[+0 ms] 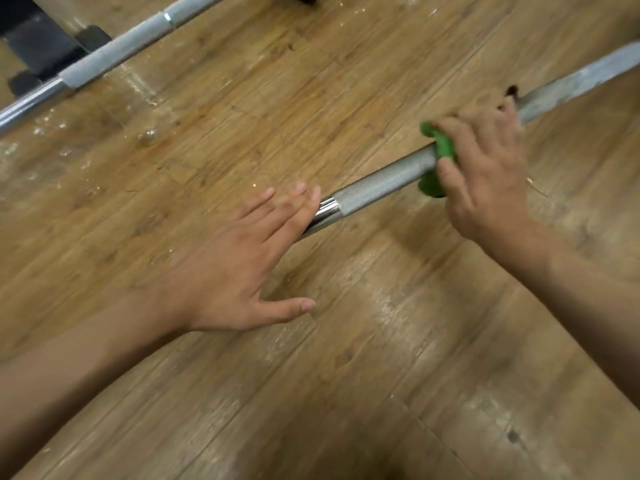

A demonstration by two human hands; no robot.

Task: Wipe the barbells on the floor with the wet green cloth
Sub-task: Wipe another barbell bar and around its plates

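The green cloth (445, 147) is wrapped around the knurled grey shaft of the nearer barbell (381, 183), which lies slantwise on the wooden floor (346, 358), running from the middle out to the far right. The right hand (485, 174) clasps the cloth against the bar, fingers curled over the top and thumb on the near side; only two green bulges show past the hand. The left hand (235, 271) is spread flat, fingers straight, its tips over the bar's shiny chrome stretch; whether they press on it is unclear. Bare floor lies on both sides of the bar. A second barbell (114, 57) lies well apart at the far left, cut off by the frame. Dark equipment (38, 46) behind it is hard to make out.
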